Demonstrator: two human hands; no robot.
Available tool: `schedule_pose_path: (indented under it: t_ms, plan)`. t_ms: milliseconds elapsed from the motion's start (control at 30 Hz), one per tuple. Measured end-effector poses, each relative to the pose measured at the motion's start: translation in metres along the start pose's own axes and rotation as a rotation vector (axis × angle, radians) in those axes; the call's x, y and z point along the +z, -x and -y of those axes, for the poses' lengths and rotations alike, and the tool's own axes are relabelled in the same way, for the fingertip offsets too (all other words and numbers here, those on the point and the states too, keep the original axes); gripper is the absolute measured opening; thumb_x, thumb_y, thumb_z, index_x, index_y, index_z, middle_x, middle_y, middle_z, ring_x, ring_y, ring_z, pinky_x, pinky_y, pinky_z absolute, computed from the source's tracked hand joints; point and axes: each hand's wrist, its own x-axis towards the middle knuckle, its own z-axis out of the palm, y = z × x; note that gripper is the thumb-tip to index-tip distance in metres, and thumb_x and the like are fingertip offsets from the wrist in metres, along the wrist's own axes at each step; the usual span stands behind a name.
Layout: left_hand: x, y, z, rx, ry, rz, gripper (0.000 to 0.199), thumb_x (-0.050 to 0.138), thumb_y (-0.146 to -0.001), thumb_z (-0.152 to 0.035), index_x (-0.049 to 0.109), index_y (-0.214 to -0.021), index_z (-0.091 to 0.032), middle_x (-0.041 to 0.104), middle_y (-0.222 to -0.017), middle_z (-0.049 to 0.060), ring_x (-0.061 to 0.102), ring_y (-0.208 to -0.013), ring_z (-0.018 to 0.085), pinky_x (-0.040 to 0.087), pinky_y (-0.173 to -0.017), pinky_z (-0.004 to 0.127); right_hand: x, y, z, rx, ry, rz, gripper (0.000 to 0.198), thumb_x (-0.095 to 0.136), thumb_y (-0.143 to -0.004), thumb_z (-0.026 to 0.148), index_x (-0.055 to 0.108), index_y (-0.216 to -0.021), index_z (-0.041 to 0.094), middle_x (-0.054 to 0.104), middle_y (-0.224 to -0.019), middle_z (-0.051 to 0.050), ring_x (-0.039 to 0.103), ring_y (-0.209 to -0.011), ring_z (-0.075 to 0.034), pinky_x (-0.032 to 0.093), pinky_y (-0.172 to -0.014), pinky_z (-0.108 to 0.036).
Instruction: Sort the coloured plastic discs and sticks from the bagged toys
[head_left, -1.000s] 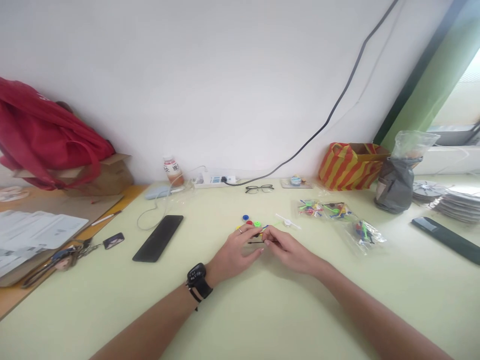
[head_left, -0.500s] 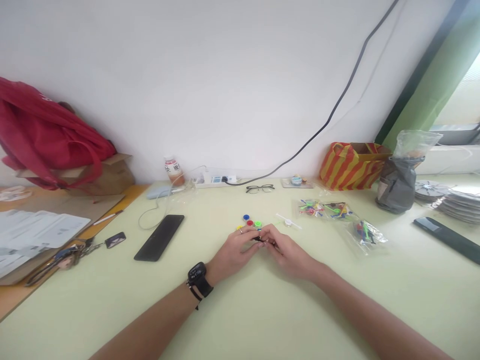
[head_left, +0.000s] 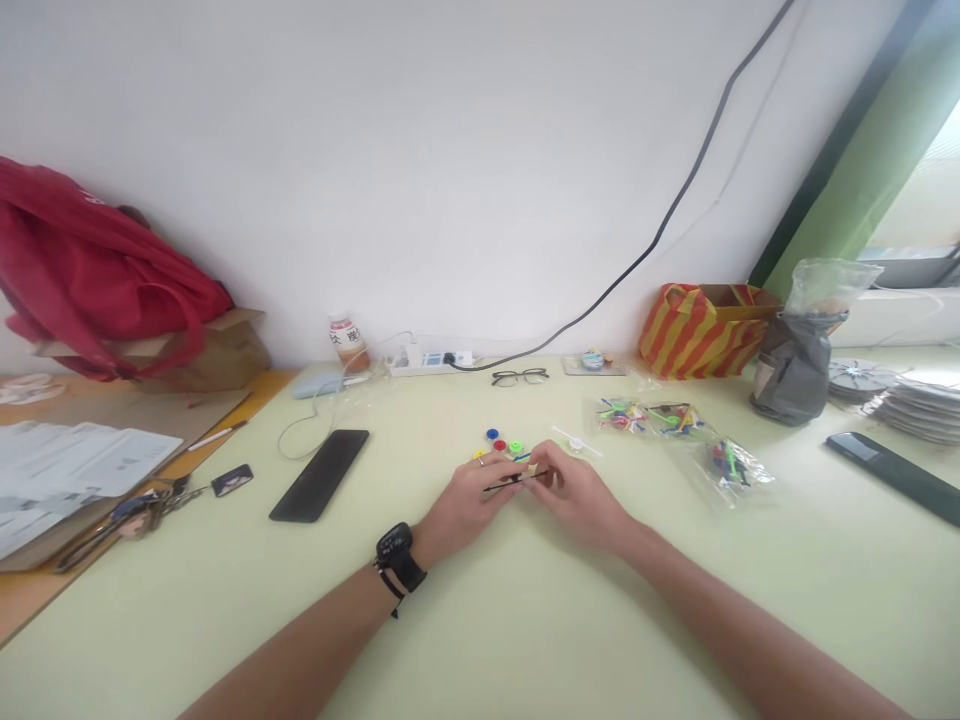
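Between my hands runs a thin black plastic stick-like piece (head_left: 504,485) with a small thicker part near its middle. My left hand (head_left: 469,497), with a ring and a black watch (head_left: 395,545) at its wrist, pinches it from the left. The fingers of my right hand (head_left: 574,495) are closed on its right end. Just beyond the fingertips lie small round plastic pieces: a blue one (head_left: 492,435), a red one (head_left: 500,446), a green one (head_left: 515,447) and a partly hidden yellow one (head_left: 479,456). A white plastic stick piece (head_left: 577,442) lies beyond my right hand.
Clear bags of coloured plastic parts (head_left: 731,470) lie to the right. A black phone (head_left: 319,476) lies left, glasses (head_left: 520,377) and a power strip (head_left: 431,363) at the back. A striped bag (head_left: 709,335) and a dark phone-like device (head_left: 896,478) are further right.
The black piece now shows as a long thin stick across both hands, where it was mostly hidden before. My right hand has shifted slightly, its fingers lifted and curled differently.
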Motion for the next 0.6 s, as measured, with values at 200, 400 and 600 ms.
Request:
schedule_pose_path:
  t_ms: [200, 400, 600]
  plan:
    - [-0.0008, -0.0015, -0.0004, 0.008, 0.015, -0.026, 0.021, 0.066, -0.099, -0.028, 0.077, -0.116, -0.026, 0.077, -0.108, 0.006, 0.071, -0.101, 0.021, 0.055, -0.097, 0.037, -0.0027, -0.0082, -0.0047, 0.145, -0.405, 0.011, 0.029, 0.065, -0.095, 0.048, 0.053, -0.108, 0.024, 0.056, -0.081, 0.003, 0.049, -0.069, -0.015, 0.038, -0.066, -0.029]
    - [-0.0004, -0.0010, 0.0013, -0.016, 0.020, -0.041, 0.019, 0.069, -0.096, -0.028, 0.078, -0.112, -0.024, 0.078, -0.101, 0.006, 0.071, -0.091, 0.020, 0.056, -0.089, 0.035, -0.0008, -0.0077, -0.0030, 0.167, -0.429, 0.021, 0.037, 0.065, -0.094, 0.055, 0.055, -0.111, 0.023, 0.058, -0.085, 0.001, 0.050, -0.072, -0.015, 0.037, -0.067, -0.030]
    - [-0.0003, -0.0018, -0.0011, -0.022, 0.057, -0.034, 0.015, 0.067, -0.097, -0.027, 0.077, -0.106, -0.022, 0.075, -0.095, 0.005, 0.069, -0.087, 0.019, 0.057, -0.087, 0.036, -0.0009, -0.0067, -0.0013, 0.149, -0.408, 0.021, 0.036, 0.064, -0.095, 0.054, 0.056, -0.112, 0.023, 0.060, -0.088, 0.000, 0.054, -0.076, -0.016, 0.042, -0.070, -0.030]
